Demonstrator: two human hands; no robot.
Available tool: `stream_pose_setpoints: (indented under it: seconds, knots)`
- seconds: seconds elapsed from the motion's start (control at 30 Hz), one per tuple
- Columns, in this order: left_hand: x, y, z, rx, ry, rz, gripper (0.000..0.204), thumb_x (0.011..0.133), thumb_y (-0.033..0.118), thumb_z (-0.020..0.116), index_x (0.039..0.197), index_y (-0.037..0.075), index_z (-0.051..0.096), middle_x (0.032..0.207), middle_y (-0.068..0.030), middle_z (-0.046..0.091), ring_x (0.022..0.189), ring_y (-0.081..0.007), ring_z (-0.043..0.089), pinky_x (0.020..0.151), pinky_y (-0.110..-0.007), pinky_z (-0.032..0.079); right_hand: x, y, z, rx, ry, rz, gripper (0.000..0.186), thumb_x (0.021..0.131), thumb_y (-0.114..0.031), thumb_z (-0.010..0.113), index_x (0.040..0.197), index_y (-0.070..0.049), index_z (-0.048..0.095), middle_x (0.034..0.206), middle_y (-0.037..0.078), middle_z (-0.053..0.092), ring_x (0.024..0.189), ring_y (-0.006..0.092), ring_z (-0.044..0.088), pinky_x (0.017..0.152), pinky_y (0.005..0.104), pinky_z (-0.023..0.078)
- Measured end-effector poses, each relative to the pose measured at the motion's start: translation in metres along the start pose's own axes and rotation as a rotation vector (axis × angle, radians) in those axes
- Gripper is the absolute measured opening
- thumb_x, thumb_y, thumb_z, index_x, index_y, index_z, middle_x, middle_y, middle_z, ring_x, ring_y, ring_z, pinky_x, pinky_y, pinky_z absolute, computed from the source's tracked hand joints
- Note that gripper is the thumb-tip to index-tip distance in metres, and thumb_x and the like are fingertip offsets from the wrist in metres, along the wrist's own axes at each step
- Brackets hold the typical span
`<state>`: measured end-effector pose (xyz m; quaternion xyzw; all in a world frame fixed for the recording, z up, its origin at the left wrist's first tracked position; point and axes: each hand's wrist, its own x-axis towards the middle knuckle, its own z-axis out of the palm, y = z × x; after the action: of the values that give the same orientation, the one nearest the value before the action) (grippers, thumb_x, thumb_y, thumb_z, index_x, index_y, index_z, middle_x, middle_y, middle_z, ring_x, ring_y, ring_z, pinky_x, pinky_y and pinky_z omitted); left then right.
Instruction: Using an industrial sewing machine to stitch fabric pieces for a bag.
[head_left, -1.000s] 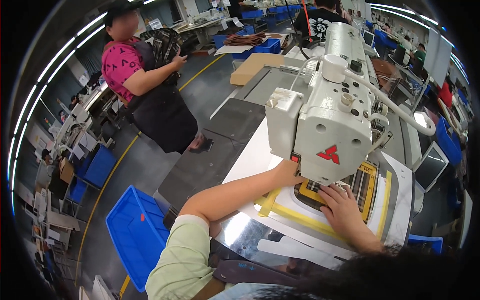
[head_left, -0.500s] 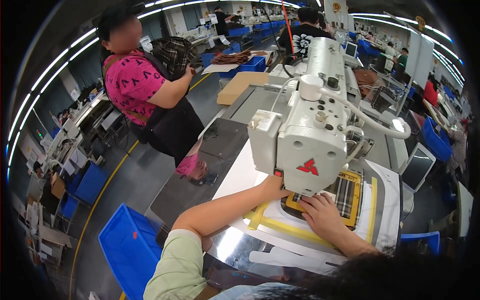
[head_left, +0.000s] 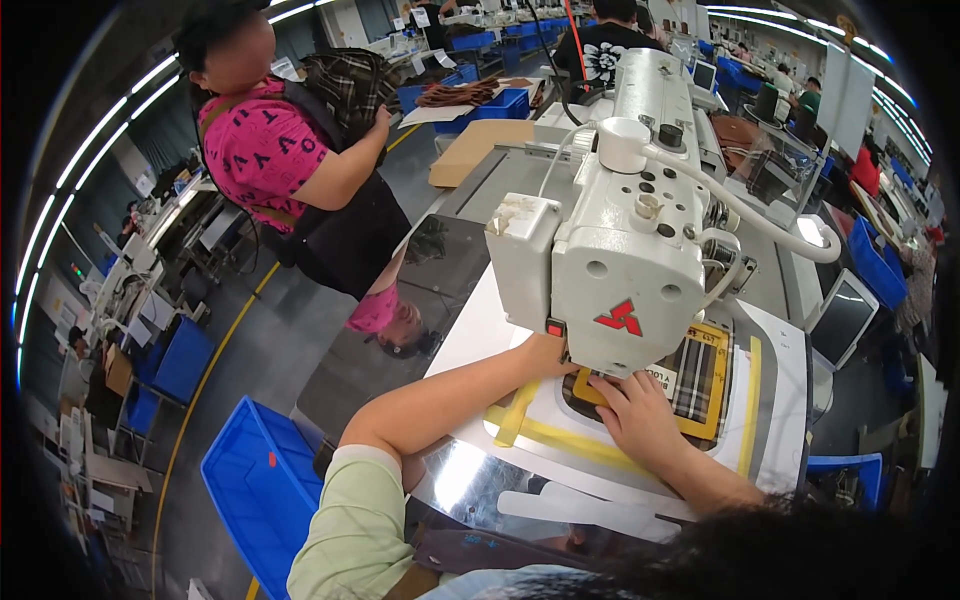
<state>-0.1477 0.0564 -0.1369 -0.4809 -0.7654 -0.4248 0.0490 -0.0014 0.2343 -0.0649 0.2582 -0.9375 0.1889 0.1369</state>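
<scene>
A large white sewing machine head [head_left: 630, 265] stands over a white template board [head_left: 770, 400] with yellow tape strips. Under the head lies plaid fabric [head_left: 695, 380] inside a yellow frame [head_left: 715, 400], with a small white label [head_left: 660, 378]. My left hand [head_left: 542, 355] reaches to the left side of the needle area, beside a small red-and-black part; its fingers are mostly hidden by the machine. My right hand [head_left: 635, 410] rests at the front left of the plaid piece, fingers outstretched onto the frame and fabric, tips partly under the machine head.
A co-worker [head_left: 270, 180] in pink stands left of the table, holding plaid material [head_left: 345, 90]. A blue bin [head_left: 250, 480] is at lower left. A grey screen [head_left: 840, 320] stands right, near another blue bin [head_left: 875, 265]. Behind are cardboard [head_left: 470, 165] and brown pieces [head_left: 460, 95].
The co-worker has turned and moved closer to the table. The whole view has shifted slightly. My hands stay at the fabric, with the right fingers moving only slightly.
</scene>
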Motion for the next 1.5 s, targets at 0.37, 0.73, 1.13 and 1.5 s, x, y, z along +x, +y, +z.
stream_pose_setpoints:
  seconds: [0.37,0.73,1.13,1.5]
  knots:
    - [-0.002,0.008,0.004,0.060,0.073,0.040,0.043,0.072,0.012,0.068,0.112,0.002,0.056,0.108,-0.0191,0.059,0.102,-0.0354,0.056,0.085,-0.040,0.046,-0.003,0.000,-0.005,0.070,-0.023,-0.024,0.033,0.079,-0.011,0.061,0.112,-0.009,0.062,0.103,0.011,0.056,0.099,0.0319,0.051,0.089,0.0426,0.040]
    - [-0.010,0.013,-0.026,0.036,-0.155,-0.144,0.037,0.077,0.007,0.063,0.114,0.008,0.059,0.110,-0.0142,0.061,0.107,-0.0313,0.056,0.090,-0.039,0.044,0.004,0.004,0.009,0.039,0.036,0.037,0.028,0.079,-0.019,0.064,0.105,-0.009,0.063,0.097,0.010,0.055,0.097,0.0288,0.052,0.088,0.0400,0.041]
    - [0.003,0.018,-0.049,-0.143,-0.593,-0.365,0.044,0.076,0.007,0.061,0.120,0.008,0.057,0.135,-0.0053,0.050,0.117,-0.0203,0.050,0.099,-0.032,0.037,-0.014,0.014,0.008,0.089,0.117,-0.034,0.028,0.079,-0.018,0.064,0.106,-0.008,0.062,0.105,0.008,0.056,0.103,0.0253,0.052,0.093,0.0397,0.039]
    - [0.010,-0.002,-0.049,0.039,-0.450,-0.246,0.037,0.088,0.016,0.055,0.123,0.005,0.054,0.130,-0.0107,0.052,0.121,-0.0224,0.047,0.104,-0.035,0.034,-0.011,0.017,0.020,-0.040,0.170,-0.074,0.025,0.078,-0.020,0.065,0.100,-0.010,0.062,0.102,0.004,0.057,0.099,0.0210,0.053,0.092,0.0379,0.040]
